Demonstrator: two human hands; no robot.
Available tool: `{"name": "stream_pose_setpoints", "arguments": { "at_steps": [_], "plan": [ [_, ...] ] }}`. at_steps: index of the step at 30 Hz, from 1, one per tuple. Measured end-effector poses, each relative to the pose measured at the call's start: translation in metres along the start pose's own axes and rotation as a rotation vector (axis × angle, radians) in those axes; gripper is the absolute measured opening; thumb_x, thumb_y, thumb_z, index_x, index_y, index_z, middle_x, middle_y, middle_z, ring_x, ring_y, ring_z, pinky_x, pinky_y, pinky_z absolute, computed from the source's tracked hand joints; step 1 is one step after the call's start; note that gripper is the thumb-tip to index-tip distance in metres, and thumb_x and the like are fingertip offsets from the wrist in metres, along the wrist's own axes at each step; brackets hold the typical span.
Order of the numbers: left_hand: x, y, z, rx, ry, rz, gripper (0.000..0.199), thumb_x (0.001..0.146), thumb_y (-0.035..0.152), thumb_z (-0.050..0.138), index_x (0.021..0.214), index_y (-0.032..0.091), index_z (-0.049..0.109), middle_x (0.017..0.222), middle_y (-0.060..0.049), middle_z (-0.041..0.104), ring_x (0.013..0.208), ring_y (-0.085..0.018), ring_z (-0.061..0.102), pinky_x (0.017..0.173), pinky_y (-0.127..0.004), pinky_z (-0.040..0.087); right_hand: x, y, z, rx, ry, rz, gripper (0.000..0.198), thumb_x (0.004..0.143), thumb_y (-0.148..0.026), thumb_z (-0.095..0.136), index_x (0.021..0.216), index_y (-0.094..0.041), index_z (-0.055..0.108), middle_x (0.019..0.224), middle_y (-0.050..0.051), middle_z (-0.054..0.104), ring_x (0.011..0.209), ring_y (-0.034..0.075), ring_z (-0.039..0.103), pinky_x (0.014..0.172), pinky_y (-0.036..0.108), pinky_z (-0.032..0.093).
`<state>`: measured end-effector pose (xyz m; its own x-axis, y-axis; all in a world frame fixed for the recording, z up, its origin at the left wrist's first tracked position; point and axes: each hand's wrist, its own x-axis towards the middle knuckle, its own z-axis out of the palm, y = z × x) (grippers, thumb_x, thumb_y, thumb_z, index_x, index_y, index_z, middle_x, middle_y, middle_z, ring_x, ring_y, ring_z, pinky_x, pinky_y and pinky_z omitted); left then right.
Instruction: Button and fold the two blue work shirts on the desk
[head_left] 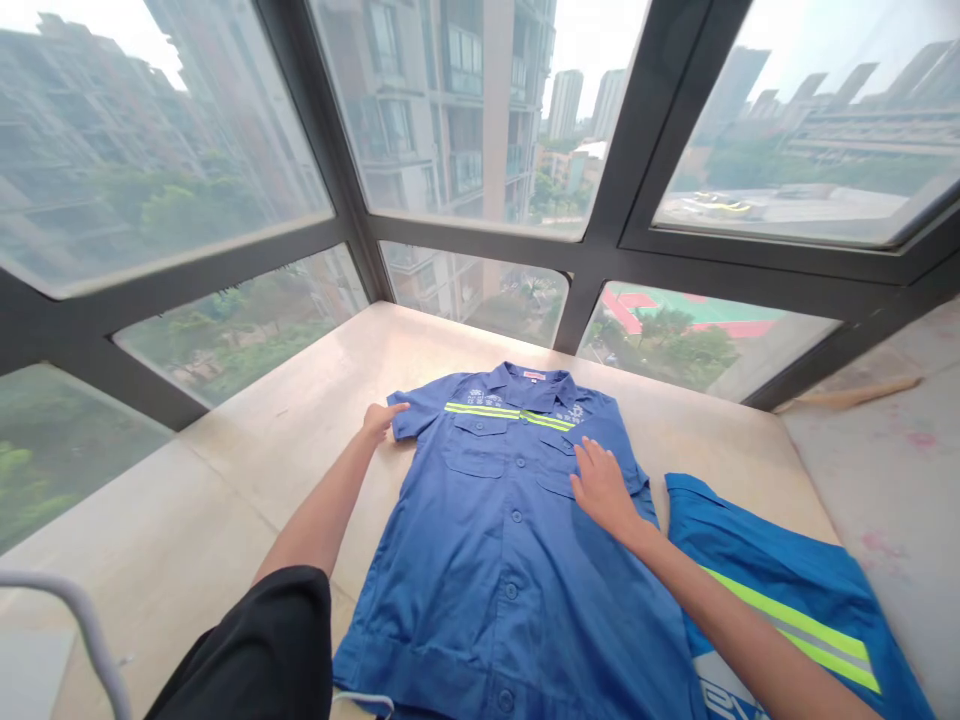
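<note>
A blue short-sleeved work shirt (469, 540) lies spread out, front side up, its collar toward the windows. Yellow-green reflective stripes and white print cross its chest. At the far left, my left hand (381, 420) pinches the cuff of the sleeve, thumb on top and the other fingers underneath. My right hand (600, 485) rests on the other side of the shirt, fingers stretched out over the sleeve that is folded in across the chest pocket. The shirt's lower hem runs to the bottom edge of the view.
To the right lies a folded brighter-blue garment (757, 545) with yellow-green stripes, partly behind my right forearm. Both garments lie on a pale window ledge (247, 470) edged by dark window frames (600, 260). A grey-white curved tube (82, 615) stands at lower left.
</note>
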<state>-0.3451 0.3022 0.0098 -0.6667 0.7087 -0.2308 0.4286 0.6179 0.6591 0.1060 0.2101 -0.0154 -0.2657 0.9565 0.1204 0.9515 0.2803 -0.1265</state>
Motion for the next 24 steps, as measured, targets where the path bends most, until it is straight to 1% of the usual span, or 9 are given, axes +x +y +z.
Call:
{"name": "stream_pose_setpoints", "arguments": {
  "at_steps": [3,6,9,11,14,18,21,22,24],
  "plan": [
    [0.01,0.004,0.006,-0.086,-0.045,-0.034,0.038,0.057,0.039,0.081,0.069,0.015,0.054,0.063,-0.006,0.062,0.065,-0.024,0.065,0.049,-0.029,0.045,0.031,-0.062,0.002,0.298,0.009,-0.256,0.049,0.087,-0.019,0.047,0.135,-0.014,0.053,0.145,0.016,0.048,0.136,0.027,0.041,0.113,0.048,0.034],
    [0.016,0.009,0.013,-0.134,-0.056,-0.027,0.034,0.055,0.032,0.082,0.064,0.017,0.053,0.054,-0.003,0.057,0.057,-0.021,0.061,0.045,-0.027,0.041,0.071,-0.123,0.012,0.506,-0.009,-0.43,0.044,0.086,-0.016,0.049,0.128,-0.016,0.059,0.138,0.014,0.056,0.131,0.024,0.048,0.111,0.046,0.038],
    [0.02,0.012,0.014,-0.152,-0.053,0.016,0.027,0.061,0.03,0.077,0.06,0.018,0.052,0.051,-0.001,0.054,0.055,-0.02,0.059,0.045,-0.027,0.04,0.104,-0.171,0.028,0.505,0.008,-0.431,0.042,0.085,-0.01,0.049,0.124,-0.013,0.061,0.135,0.014,0.058,0.128,0.022,0.049,0.111,0.04,0.039],
    [0.021,0.013,0.011,-0.151,-0.036,0.07,0.023,0.068,0.03,0.069,0.059,0.018,0.052,0.051,0.0,0.053,0.056,-0.018,0.058,0.047,-0.026,0.04,0.117,-0.191,0.039,0.443,-0.001,-0.425,0.04,0.086,-0.012,0.051,0.125,-0.011,0.06,0.137,0.016,0.055,0.129,0.023,0.048,0.11,0.04,0.038],
    [0.018,0.018,0.005,-0.126,0.02,0.18,0.023,0.078,0.032,0.059,0.06,0.019,0.052,0.056,0.0,0.054,0.064,-0.017,0.058,0.054,-0.024,0.041,0.127,-0.204,0.05,0.357,-0.052,-0.455,0.036,0.088,-0.022,0.057,0.123,-0.013,0.061,0.135,0.017,0.055,0.126,0.026,0.049,0.107,0.042,0.04],
    [0.001,0.032,0.0,-0.079,0.072,0.357,0.022,0.085,0.037,0.053,0.072,0.02,0.057,0.074,-0.003,0.063,0.08,-0.019,0.061,0.069,-0.025,0.044,0.137,-0.202,0.053,0.338,-0.099,-0.497,0.029,0.091,-0.026,0.055,0.117,-0.017,0.064,0.13,0.012,0.06,0.122,0.025,0.052,0.103,0.04,0.042],
    [-0.024,0.046,0.001,0.048,0.001,0.669,0.024,0.09,0.04,0.048,0.089,0.021,0.063,0.088,-0.006,0.068,0.09,-0.021,0.062,0.08,-0.028,0.045,0.147,-0.195,0.056,0.521,-0.117,-0.48,0.033,0.086,-0.013,0.05,0.117,-0.017,0.063,0.125,0.01,0.063,0.115,0.022,0.056,0.101,0.036,0.043],
    [-0.033,0.051,0.003,0.121,-0.062,0.816,0.026,0.091,0.04,0.047,0.094,0.022,0.065,0.092,-0.006,0.069,0.092,-0.021,0.063,0.082,-0.029,0.045,0.15,-0.192,0.058,0.66,-0.108,-0.413,0.035,0.083,-0.01,0.049,0.114,-0.017,0.064,0.12,0.009,0.066,0.108,0.021,0.06,0.098,0.034,0.045],
    [-0.05,0.057,0.007,0.264,-0.244,1.068,0.029,0.092,0.042,0.046,0.1,0.023,0.067,0.098,-0.006,0.071,0.092,-0.021,0.064,0.084,-0.029,0.046,0.155,-0.185,0.062,0.963,-0.038,-0.159,0.032,0.078,-0.011,0.048,0.104,-0.017,0.066,0.103,0.006,0.07,0.091,0.019,0.064,0.088,0.032,0.05]
  ]
}}
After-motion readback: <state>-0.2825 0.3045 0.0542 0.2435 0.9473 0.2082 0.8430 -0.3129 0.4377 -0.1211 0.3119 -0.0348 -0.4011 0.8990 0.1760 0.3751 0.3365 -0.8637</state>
